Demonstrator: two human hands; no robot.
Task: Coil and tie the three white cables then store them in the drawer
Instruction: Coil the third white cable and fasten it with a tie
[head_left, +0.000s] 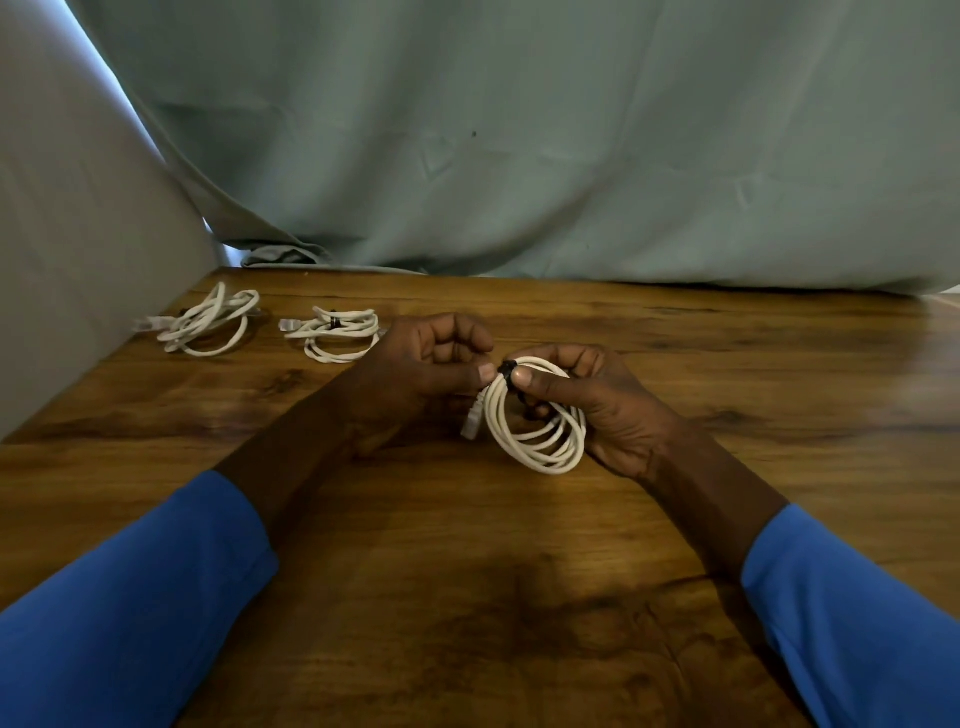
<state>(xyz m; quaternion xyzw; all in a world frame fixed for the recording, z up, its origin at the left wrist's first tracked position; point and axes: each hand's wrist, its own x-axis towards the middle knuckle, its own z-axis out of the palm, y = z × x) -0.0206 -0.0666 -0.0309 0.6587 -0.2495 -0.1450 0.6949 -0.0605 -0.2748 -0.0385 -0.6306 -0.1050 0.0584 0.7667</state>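
A coiled white cable (537, 441) hangs between my hands above the middle of the wooden table (467, 597). My right hand (613, 410) grips the coil, thumb pressed at a black tie (506, 370) wrapped round its top. My left hand (421, 369) pinches that tie from the left with thumb and curled fingers. A clear plug dangles at the coil's left side. Two more white cables lie at the far left: a coil with a black tie (337, 332), and a loose coil (210, 322) near the table's left edge. No drawer is visible.
A pale green cloth (519, 156) hangs behind the table's far edge. A grey panel (67, 234) stands along the left side. Blue sleeves cover both forearms.
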